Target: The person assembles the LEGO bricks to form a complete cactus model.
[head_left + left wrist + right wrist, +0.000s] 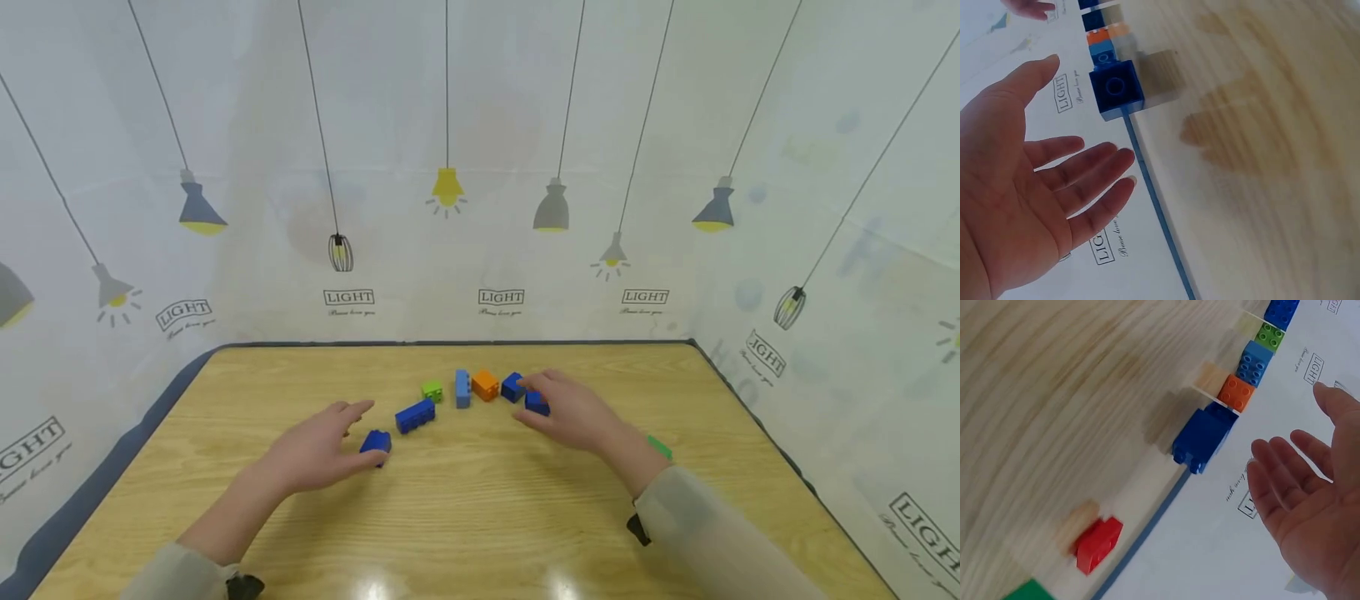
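Toy bricks (462, 388) lie in a loose arc on a wooden table (465, 517), ahead of and between the fingers of both hands. Pale yellow-brown boards with long, wavy grain make up the tabletop, its sheen catching two bright reflections on the side nearest the person. Dark edging (420, 343) trims the far rim, and beyond the fingertips a whitish, slightly creased wall covering (405, 108) rises on three sides, printed with hanging lamps and boxed "LIGHT" lettering.

Every brick looks like smooth, hard plastic, block-shaped, with round studs on several. At the left hand (318, 450), the fingers are spread and loose, grasping nothing; a squat blue brick (376, 442) sits just past the thumb and index fingertips, its hollow round socket facing the left wrist camera, with a gap visible there. Farther out from those fingers come a long blue brick (416, 416), a small lime brick (432, 391), a light blue brick (1254, 363) and an orange brick (485, 385).

Fingers of the right hand (566, 408) are likewise relaxed and parted, with nothing in them; two dark blue bricks (513, 387) lie close by their tips. Back from these fingers, toward the wrist, are a glossy red brick (1099, 545) and a green brick (660, 447), the latter partly hidden by the forearm.
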The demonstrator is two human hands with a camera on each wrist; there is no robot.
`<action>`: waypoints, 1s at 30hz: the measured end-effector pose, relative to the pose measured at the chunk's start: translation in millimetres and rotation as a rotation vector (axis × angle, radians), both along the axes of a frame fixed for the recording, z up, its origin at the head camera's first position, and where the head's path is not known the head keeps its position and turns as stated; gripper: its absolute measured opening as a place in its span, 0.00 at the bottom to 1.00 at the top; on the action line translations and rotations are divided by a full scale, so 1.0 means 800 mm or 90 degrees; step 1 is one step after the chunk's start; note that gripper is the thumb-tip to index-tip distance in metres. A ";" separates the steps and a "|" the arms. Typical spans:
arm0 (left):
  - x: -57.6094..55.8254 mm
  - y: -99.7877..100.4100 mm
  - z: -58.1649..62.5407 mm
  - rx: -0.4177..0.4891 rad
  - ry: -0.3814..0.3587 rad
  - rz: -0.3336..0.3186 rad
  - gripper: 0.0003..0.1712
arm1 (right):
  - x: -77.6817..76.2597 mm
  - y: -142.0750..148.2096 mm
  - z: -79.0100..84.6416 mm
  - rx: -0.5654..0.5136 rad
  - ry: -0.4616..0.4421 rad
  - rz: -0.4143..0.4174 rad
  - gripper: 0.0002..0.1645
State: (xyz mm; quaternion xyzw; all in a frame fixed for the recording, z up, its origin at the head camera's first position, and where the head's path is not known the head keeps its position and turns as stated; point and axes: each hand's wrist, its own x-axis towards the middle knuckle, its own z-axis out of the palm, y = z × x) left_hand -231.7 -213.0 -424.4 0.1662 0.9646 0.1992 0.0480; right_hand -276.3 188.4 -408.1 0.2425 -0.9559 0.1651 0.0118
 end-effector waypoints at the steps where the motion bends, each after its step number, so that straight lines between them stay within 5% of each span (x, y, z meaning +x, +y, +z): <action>1: -0.001 -0.001 -0.001 0.004 -0.017 0.001 0.55 | -0.004 -0.005 -0.002 -0.006 -0.012 0.007 0.34; 9: -0.009 -0.001 -0.010 0.023 -0.067 0.000 0.50 | -0.037 -0.047 -0.023 -0.062 -0.097 0.064 0.25; 17: -0.017 0.004 -0.016 0.018 -0.075 -0.017 0.41 | -0.049 -0.109 -0.030 -0.095 -0.137 0.118 0.23; 30: -0.022 0.003 -0.022 0.030 -0.080 -0.011 0.39 | -0.051 -0.180 -0.036 0.017 -0.122 0.179 0.26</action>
